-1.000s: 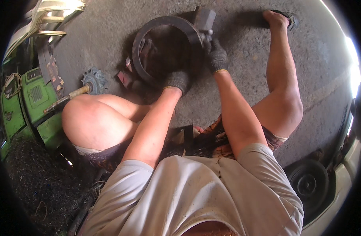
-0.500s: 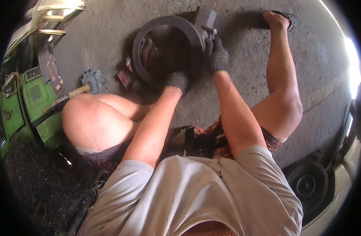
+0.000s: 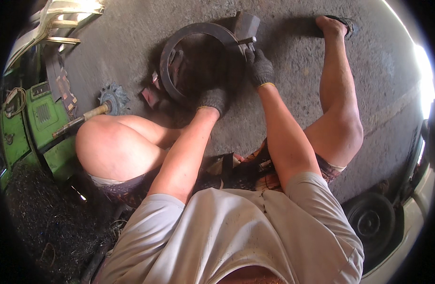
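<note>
A large dark ring (image 3: 168,57), apparently metal, stands tilted above the floor in front of me. My left hand (image 3: 213,98), in a dark knit glove, grips its near edge, though the fingertips fade into shadow. In a matching glove, my right hand (image 3: 261,67) is closed round the short handle of a small hammer (image 3: 247,41). The hammer's head lies by the ring's far right rim; I cannot tell whether they touch. Just beyond it is a grey metal block (image 3: 247,23). Through the ring, a dark glove-like shape (image 3: 176,61) shows beside reddish scraps (image 3: 151,96).
Left of my bent knee lies a shaft with a toothed wheel (image 3: 114,98), next to green machine panels (image 3: 42,113). Dark tangled shavings (image 3: 47,217) fill the lower left. A black wheel (image 3: 369,221) is at the lower right. My right foot (image 3: 332,24) rests on the concrete.
The hammer's head has swung left toward the ring's rim and now shows from the side. The ring has dipped slightly toward me. My left hand stays almost in place.
</note>
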Action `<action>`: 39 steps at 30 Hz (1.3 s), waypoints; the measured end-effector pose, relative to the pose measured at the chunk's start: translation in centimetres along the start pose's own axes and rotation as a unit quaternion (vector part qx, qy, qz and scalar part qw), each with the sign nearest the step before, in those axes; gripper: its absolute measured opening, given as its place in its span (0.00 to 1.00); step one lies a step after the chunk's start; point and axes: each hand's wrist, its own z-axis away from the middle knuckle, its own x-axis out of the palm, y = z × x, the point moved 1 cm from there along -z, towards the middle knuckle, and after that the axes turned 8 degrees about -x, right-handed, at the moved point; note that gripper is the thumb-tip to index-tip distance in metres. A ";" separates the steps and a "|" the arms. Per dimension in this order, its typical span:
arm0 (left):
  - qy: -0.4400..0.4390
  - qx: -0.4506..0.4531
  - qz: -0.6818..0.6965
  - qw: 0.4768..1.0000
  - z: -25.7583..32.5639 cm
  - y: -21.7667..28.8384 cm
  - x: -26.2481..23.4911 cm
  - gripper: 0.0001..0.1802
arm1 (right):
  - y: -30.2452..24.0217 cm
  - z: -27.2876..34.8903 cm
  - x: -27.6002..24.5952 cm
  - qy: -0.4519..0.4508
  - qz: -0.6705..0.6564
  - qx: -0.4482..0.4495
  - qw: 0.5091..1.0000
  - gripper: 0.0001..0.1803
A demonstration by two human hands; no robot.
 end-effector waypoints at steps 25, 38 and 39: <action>0.207 0.236 -0.168 0.934 -5.1 2.0 -0.5 0.37 | -2.4 0.9 -2.1 0.085 -0.066 -0.002 0.994 0.29; 0.096 0.167 0.035 0.981 -2.0 3.2 -4.1 0.32 | -1.9 -0.9 -2.0 0.109 -0.243 0.163 0.950 0.29; 0.084 0.172 0.126 0.974 -1.4 3.1 -4.4 0.32 | -2.7 -0.7 -3.0 0.137 -0.300 0.173 0.928 0.28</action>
